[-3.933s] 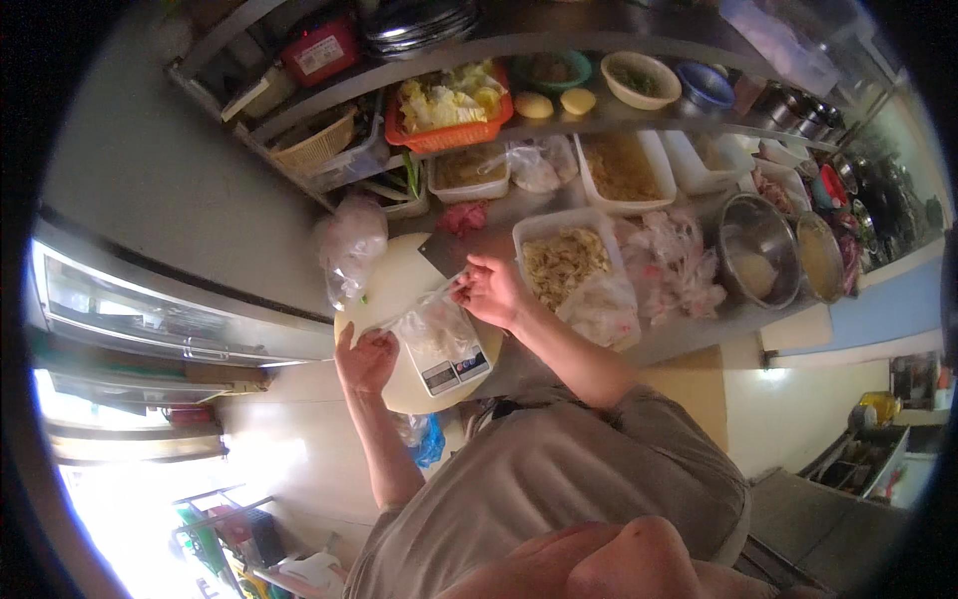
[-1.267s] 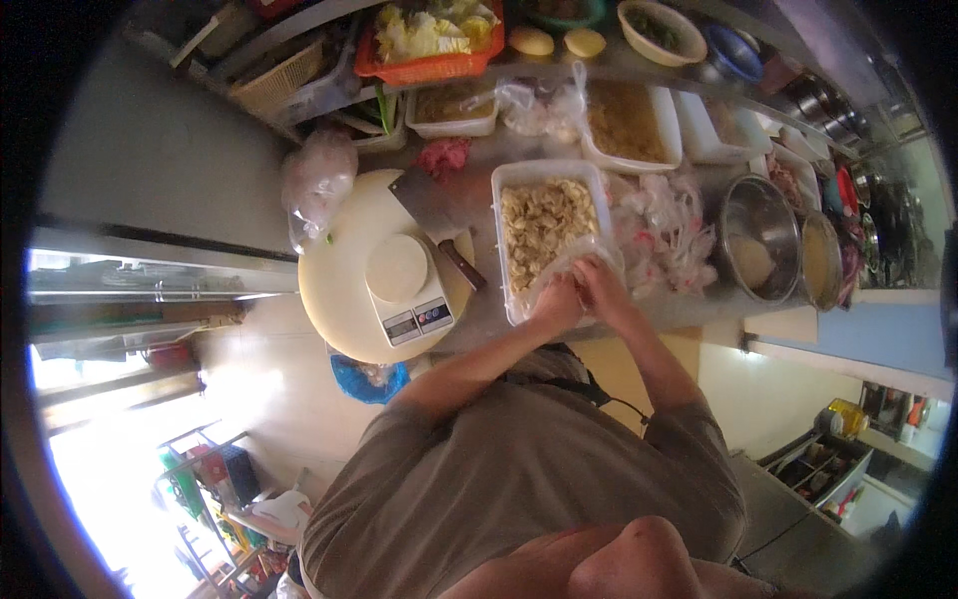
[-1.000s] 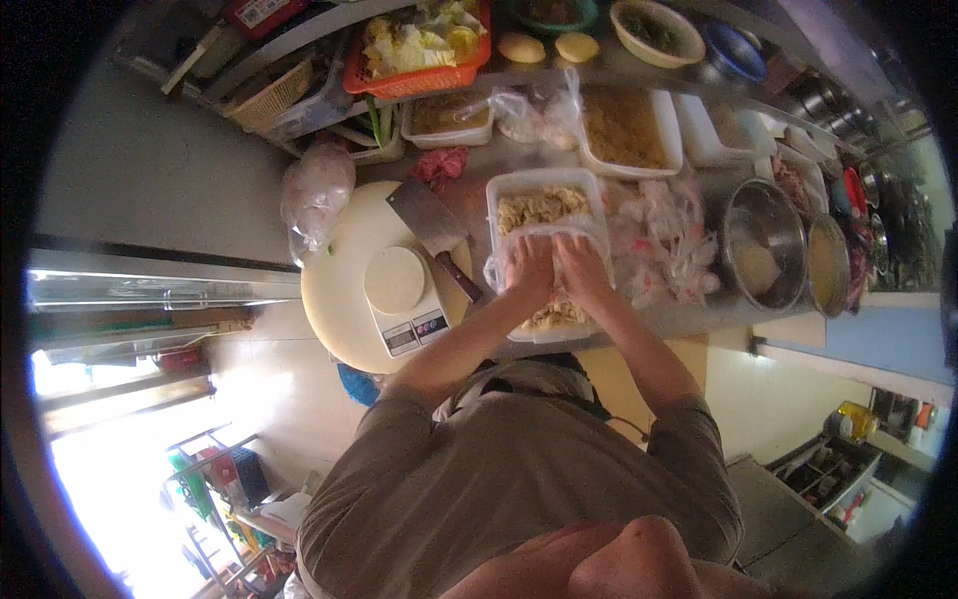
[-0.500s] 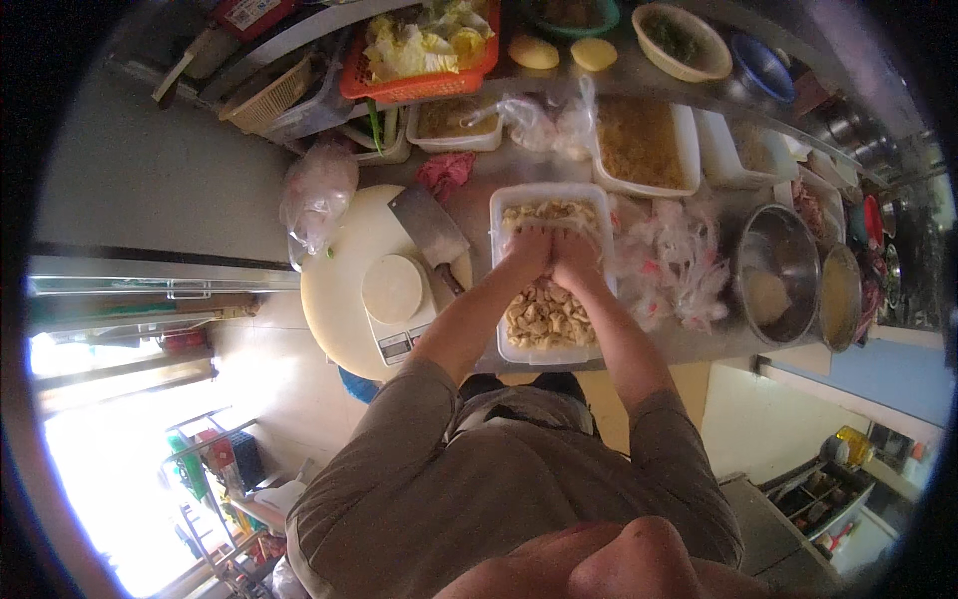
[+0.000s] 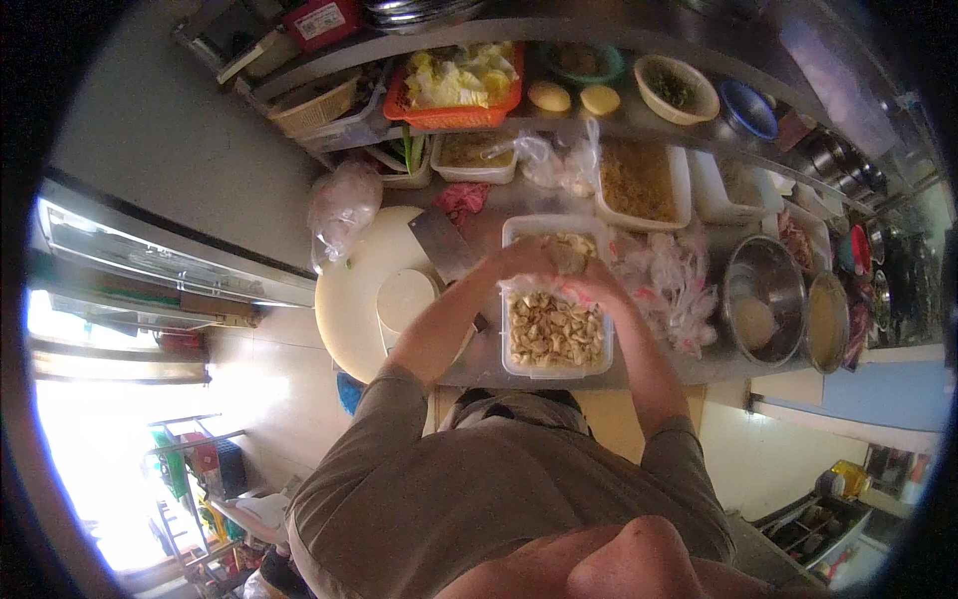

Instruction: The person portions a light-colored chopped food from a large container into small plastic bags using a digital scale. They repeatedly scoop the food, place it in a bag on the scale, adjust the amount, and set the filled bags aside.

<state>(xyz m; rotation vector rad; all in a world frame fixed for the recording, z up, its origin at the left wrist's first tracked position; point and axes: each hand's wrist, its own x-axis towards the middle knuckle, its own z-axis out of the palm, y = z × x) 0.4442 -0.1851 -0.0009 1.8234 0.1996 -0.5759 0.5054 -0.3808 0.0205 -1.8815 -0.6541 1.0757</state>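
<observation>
The plastic bag (image 5: pixel 571 260) sits between both hands (image 5: pixel 527 262) (image 5: pixel 599 284), above the tub (image 5: pixel 556 373).

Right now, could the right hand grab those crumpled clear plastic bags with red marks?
Probably yes: the right hand is close to the crumpled clear plastic bags, and only the rim of the whitish rectangular plastic box seems between, though that hand looks busy.

The tub (image 5: pixel 557 372) sits between the chopping board (image 5: pixel 341 299), left, and bags (image 5: pixel 681 290), right.
</observation>
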